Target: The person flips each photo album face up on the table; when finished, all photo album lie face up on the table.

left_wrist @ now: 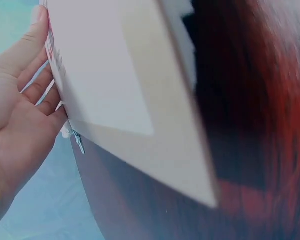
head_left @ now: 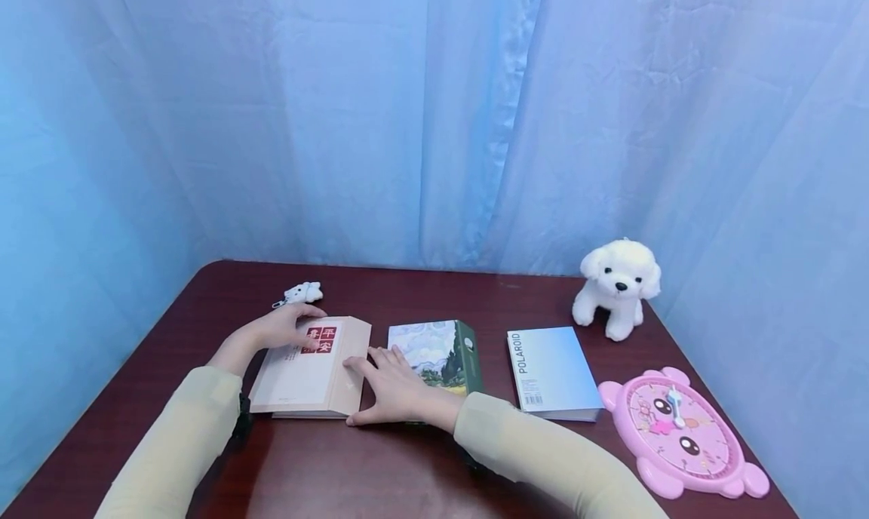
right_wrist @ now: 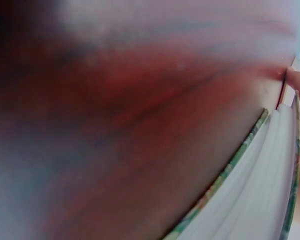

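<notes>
A beige book (head_left: 305, 379) with a red square stamp lies at the table's left, its cover jutting past the pages on the left side. My left hand (head_left: 278, 327) holds its far left edge, thumb over the cover by the stamp. In the left wrist view the fingers (left_wrist: 37, 87) pass behind the edge of the cover (left_wrist: 100, 65). My right hand (head_left: 400, 391) touches the spine side with spread fingers, its thumb by the near corner. Beneath that hand lies a book with a painted landscape cover (head_left: 434, 345), partly hidden; its white pages (right_wrist: 255, 185) face the right wrist view.
A blue and white POLAROID book (head_left: 557, 368) lies to the right. Beyond it stand a white plush dog (head_left: 618, 289) and, nearer, a pink toy clock (head_left: 686, 436) by the table's right edge. Behind the beige book is a small white plush keychain (head_left: 303, 293).
</notes>
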